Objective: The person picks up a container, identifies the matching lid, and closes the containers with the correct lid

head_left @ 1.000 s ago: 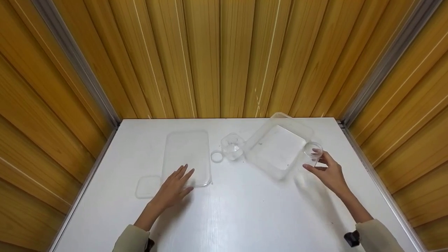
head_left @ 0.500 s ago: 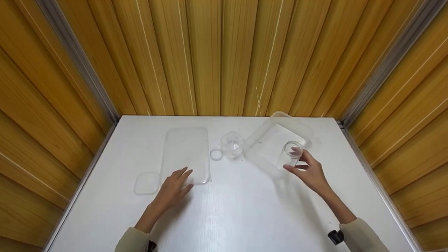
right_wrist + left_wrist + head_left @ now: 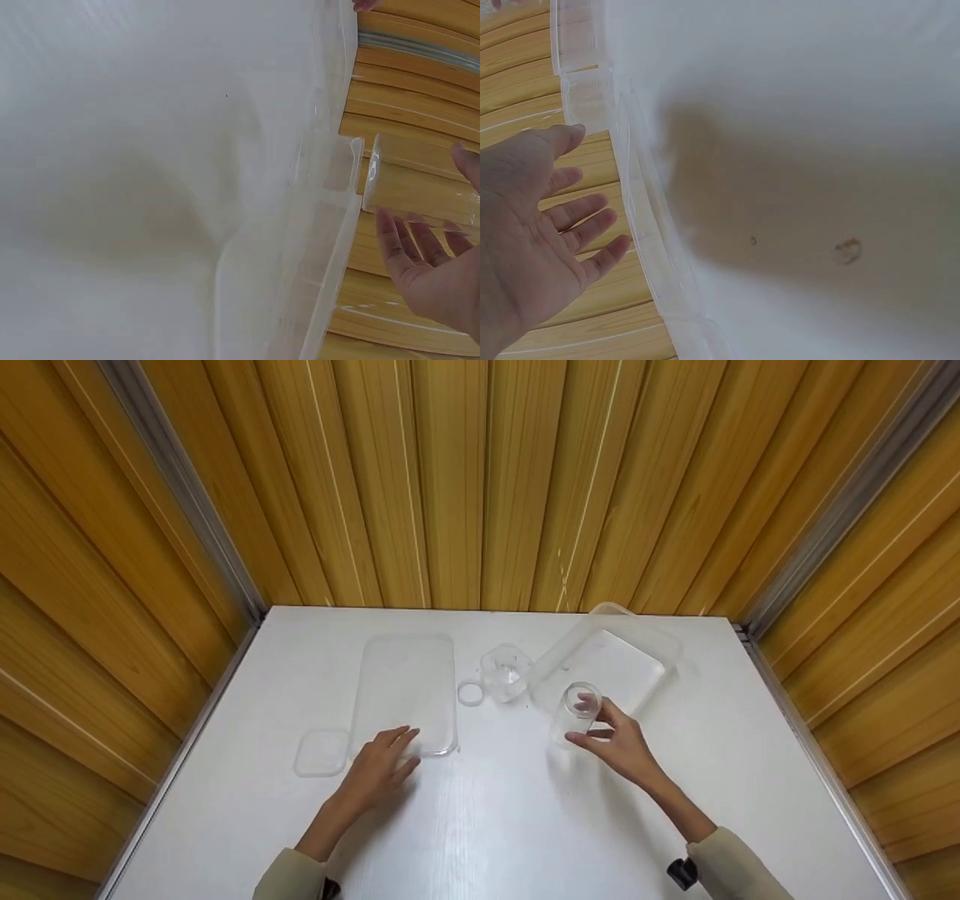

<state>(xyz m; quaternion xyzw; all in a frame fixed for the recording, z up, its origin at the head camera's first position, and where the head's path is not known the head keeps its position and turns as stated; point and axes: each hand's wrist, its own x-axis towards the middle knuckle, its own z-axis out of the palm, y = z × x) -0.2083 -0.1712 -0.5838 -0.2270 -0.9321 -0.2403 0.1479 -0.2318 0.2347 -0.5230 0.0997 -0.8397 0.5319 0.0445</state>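
Note:
In the head view, my right hand (image 3: 626, 746) grips a clear cylindrical jar (image 3: 566, 726), thumb on one side and fingers on the other. The jar's round mouth faces up, and it overlaps the near corner of a large translucent box (image 3: 553, 661). The right wrist view also has the jar (image 3: 420, 180) between thumb and fingers. My left hand (image 3: 377, 771) hovers with loosely spread fingers over the near edge of a flat rectangular lid (image 3: 409, 682). No object shows in its grasp in the left wrist view, where the fingers (image 3: 581, 225) are spread.
A clear faceted container (image 3: 496, 666) stands between the lid and the box, with a small round ring-like cap (image 3: 471, 703) beside it. Left of the large lid lies a small square lid (image 3: 321, 751). Wood-patterned panels (image 3: 450, 487) rise behind the white table (image 3: 495, 825).
My right hand has carried the jar leftward, from the box's right side across to its near corner. The left hand stays over the large lid, nearly in place.

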